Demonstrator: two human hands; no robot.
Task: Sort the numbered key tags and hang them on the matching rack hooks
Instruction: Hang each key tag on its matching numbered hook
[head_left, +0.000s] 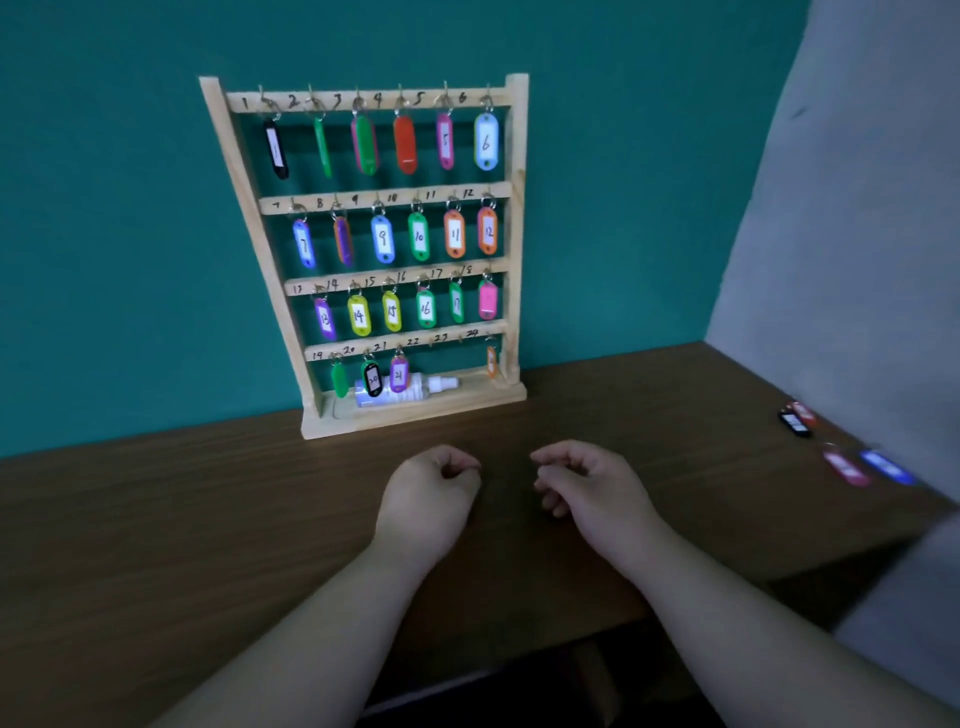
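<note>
The loose tags (845, 467) lie far right of the right hand (587, 483), which, like the left hand (426, 493), rests loosely curled and empty on the tabletop (208, 519); best read each number before reaching to the rack (511, 208) ahead, where two bottom hooks (432, 341) look bare.

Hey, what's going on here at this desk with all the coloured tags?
A person is sorting numbered key tags onto a wooden rack that stands against the wall. Most hooks already carry a tag; the two marked 22 and 23 in the bottom row look bare. The left hand and right hand are loosely curled over the table, holding nothing. A black tag, orange tag, pink tag and blue tag lie loose at the right.
</note>
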